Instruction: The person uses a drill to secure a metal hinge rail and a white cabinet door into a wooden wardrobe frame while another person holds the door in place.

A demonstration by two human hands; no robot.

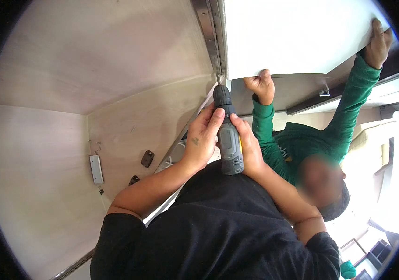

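A grey and black cordless drill (230, 144) points away from me, its bit reaching the end of a long metal hinge strip (214, 44). My left hand (199, 141) grips the drill from the left, with the thumb laid near the chuck. On the other side my right hand (250, 145) wraps round it, and the drill's body hides part of those fingers. The strip runs along the edge of a white panel (283, 37). Another person in a green top holds that panel, one hand (262, 86) at its lower edge and the other (377, 45) at its right corner.
Pale wooden cabinet walls (36, 154) enclose the left side. A small white box (96, 169) with loose wires is fixed there, near a dark oval fitting (147, 159). The co-worker's green sleeve (349, 102) and head are close on my right. A light sofa (372, 140) stands beyond.
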